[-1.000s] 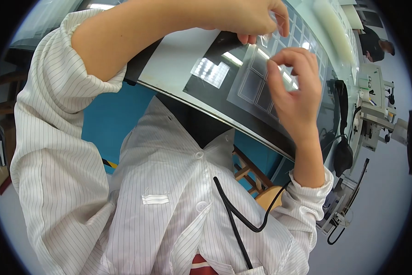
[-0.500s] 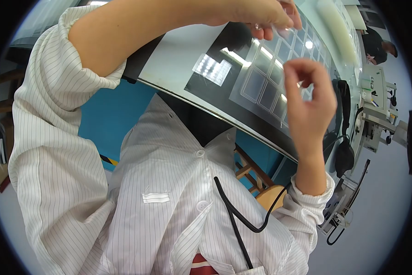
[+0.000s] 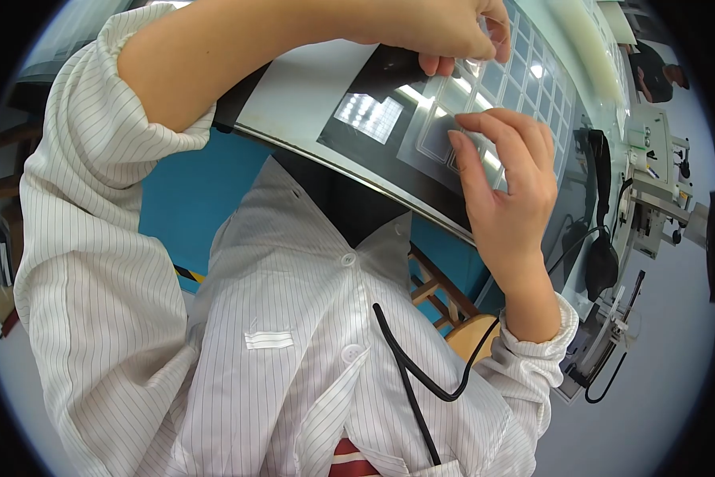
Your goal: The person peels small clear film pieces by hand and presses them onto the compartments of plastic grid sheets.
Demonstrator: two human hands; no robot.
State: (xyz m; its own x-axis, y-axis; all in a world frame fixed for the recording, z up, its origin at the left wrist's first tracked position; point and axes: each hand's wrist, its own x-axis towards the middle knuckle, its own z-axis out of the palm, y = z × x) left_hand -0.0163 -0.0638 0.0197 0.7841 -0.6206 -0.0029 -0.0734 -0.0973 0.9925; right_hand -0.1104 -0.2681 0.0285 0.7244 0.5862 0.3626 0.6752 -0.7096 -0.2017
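Head view. The left hand (image 3: pixel 445 28) reached in from the left over the far part of the sheet (image 3: pixel 493 77), fingers bent and drawn together. A clear, glinting piece (image 3: pixel 475 65) showed at those fingertips; whether they grasped it could not be told. The right hand (image 3: pixel 516 175) stood nearer, above the near right part of the sheet. Its fingers were loosely curved and released, the tips of thumb and index slightly parted, with the sheet visible through the curve. Contact between this hand and the sheet could not be confirmed.

The left hand was partly cut off by the upper edge of the view, which also cut the far end of the sheet. The right hand covered several near panels. Bright reflections hindered reading of the surface, and the outline of the clear piece was hard to make out.

The sheet lay on the tabletop (image 3: pixel 306 91), right of its white area and partly over a dark area (image 3: pixel 357 91). It was translucent, marked with rows of rounded rectangular panels in pale outline, with a plain margin at the near left. A black pouch-like item (image 3: pixel 602 266) was noted at the right. Another person (image 3: pixel 656 73) was at the far right.
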